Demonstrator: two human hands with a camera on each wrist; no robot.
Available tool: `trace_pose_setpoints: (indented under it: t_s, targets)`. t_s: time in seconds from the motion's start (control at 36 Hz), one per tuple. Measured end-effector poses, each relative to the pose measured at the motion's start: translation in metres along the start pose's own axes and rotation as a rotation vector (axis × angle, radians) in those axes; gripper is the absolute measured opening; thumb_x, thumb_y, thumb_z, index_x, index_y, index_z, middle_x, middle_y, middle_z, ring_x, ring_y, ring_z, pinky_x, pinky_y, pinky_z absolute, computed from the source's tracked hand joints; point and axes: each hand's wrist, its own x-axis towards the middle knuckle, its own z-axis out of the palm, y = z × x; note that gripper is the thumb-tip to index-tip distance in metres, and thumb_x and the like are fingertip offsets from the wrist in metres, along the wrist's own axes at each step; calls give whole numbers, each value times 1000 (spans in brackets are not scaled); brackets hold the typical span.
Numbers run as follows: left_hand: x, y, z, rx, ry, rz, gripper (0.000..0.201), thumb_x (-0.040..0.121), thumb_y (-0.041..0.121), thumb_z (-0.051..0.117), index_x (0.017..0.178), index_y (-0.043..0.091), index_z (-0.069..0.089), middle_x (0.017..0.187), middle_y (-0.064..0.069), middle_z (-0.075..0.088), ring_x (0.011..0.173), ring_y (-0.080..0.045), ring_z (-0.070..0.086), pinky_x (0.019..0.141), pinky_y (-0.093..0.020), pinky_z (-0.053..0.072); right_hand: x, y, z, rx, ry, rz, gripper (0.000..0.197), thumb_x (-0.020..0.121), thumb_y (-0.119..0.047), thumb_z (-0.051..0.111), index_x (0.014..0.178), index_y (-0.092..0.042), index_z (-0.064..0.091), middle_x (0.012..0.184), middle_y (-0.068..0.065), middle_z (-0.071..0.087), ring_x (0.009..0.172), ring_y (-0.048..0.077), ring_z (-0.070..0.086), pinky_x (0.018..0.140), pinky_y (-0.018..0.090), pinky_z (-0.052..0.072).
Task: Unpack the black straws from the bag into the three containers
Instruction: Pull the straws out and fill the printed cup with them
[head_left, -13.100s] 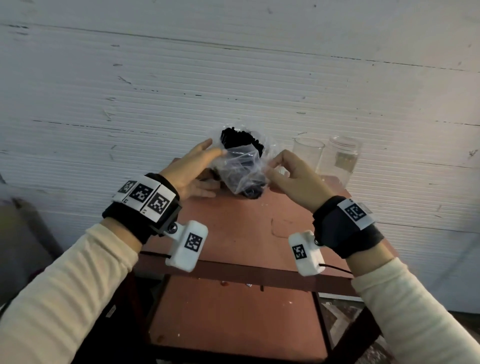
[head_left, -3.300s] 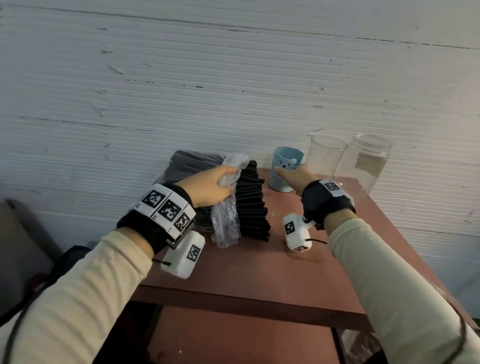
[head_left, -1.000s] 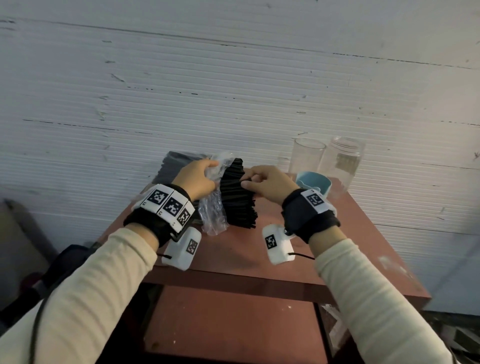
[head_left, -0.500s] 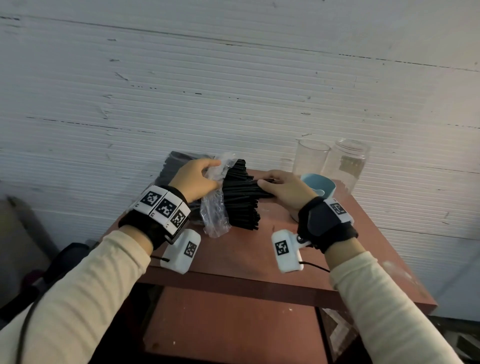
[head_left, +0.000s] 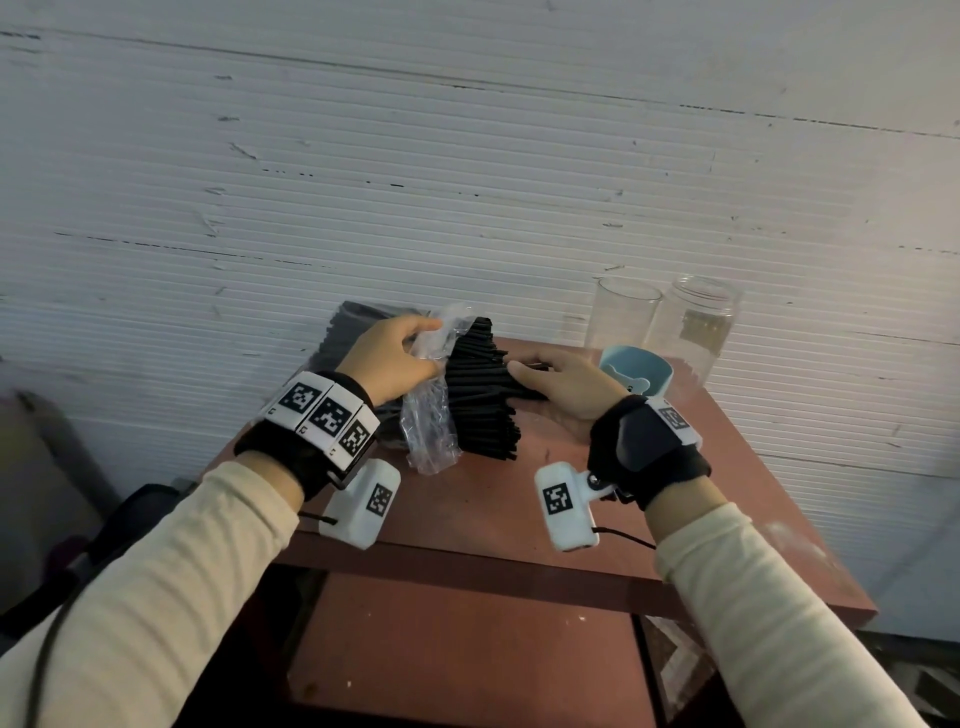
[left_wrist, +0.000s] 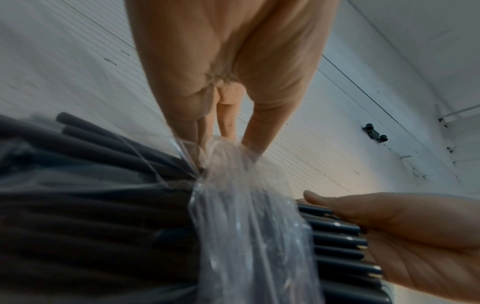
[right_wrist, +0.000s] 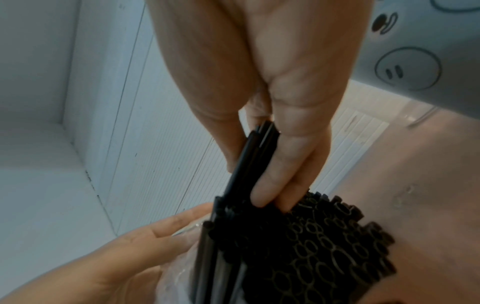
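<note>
Straws (head_left: 480, 400) lie in a black bundle at mid-frame on the table (head_left: 493, 499), long axis running left to right, open ends toward my right hand (head_left: 563, 387). Its fingers (right_wrist: 283, 168) pinch a few by their right-hand tips, so it is the nearer one for drawing them out rightward. My left hand (head_left: 395, 358) pinches the clear bag (head_left: 431, 410) bunched around the bundle's left part. Farther right stand the blue cup (head_left: 636, 374), the glass (head_left: 621, 314) and the jar (head_left: 698, 322).

No legible text or numbers.
</note>
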Motion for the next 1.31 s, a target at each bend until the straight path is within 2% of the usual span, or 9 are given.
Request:
trace_pose_setpoints:
  t_s: [0.22, 0.36, 0.44, 0.58, 0.69, 0.86, 1.03, 1.14, 1.31]
  targets:
    - [2, -3, 2, 20, -5, -2, 57, 86, 15, 70, 139, 22, 50, 147, 2, 46, 134, -16, 45, 103, -27, 37, -1, 2, -1, -57, 69, -73, 14, 94, 5, 52, 88, -2, 62, 94, 18, 62, 83, 23, 63, 77, 27, 58]
    - [0, 0, 4, 127, 41, 54, 57, 87, 14, 67, 140, 20, 48, 144, 1, 49, 129, -18, 48, 98, -24, 38, -8, -1, -21, -165, 115, -71, 10, 94, 1, 55, 99, 1, 64, 103, 25, 63, 97, 33, 63, 90, 40, 55]
    - [-2, 14, 10, 196, 126, 168, 53, 89, 11, 63, 139, 14, 47, 144, -5, 47, 132, -21, 44, 104, -25, 32, -17, -5, -29, -131, 130, -94, 15, 95, 5, 52, 107, 6, 60, 101, 20, 60, 88, 25, 62, 73, 23, 59]
    - [-2, 46, 29, 377, -31, 363, 63, 85, 50, 64, 139, 23, 47, 141, 2, 51, 129, -16, 46, 113, -34, 30, -26, -10, -41, -195, 145, -118, 19, 95, 3, 52, 111, 11, 59, 100, 21, 59, 79, 20, 64, 71, 21, 58]
    - [8, 64, 49, 551, -249, 317, 71, 74, 55, 72, 134, 25, 49, 125, 5, 59, 107, -13, 56, 94, -29, 41, -36, -14, -44, -277, 158, -139, 19, 95, 1, 53, 112, 7, 60, 96, 18, 62, 76, 18, 64, 59, 14, 53]
    - [20, 79, 67, 701, -380, 299, 28, 79, 34, 75, 93, 21, 55, 83, 4, 59, 83, -19, 61, 70, -29, 46, -51, -20, -49, -315, 157, -188, 14, 96, 1, 53, 106, 3, 62, 82, 10, 62, 59, 2, 65, 52, 9, 46]
    - [26, 87, 73, 677, -390, 347, 14, 88, 26, 61, 80, 18, 53, 72, 2, 56, 72, -19, 56, 60, -27, 39, -63, -31, -61, -384, 155, -237, 13, 96, -6, 54, 100, -9, 67, 98, 16, 67, 76, 20, 69, 84, 37, 57]
    - [25, 96, 73, 533, -278, 419, 19, 91, 33, 58, 77, 21, 51, 71, 8, 54, 70, -15, 52, 57, -21, 35, -73, -47, -69, -508, 223, -367, 15, 97, -18, 55, 104, -23, 67, 98, 7, 66, 86, 21, 64, 80, 34, 57]
    - [21, 136, 71, 211, -134, 468, 25, 92, 34, 61, 74, 23, 48, 67, 11, 49, 64, -5, 46, 57, -14, 33, -89, -88, -74, -483, 357, -723, 31, 92, -16, 62, 122, -26, 58, 121, -9, 59, 118, 7, 53, 101, 29, 45]
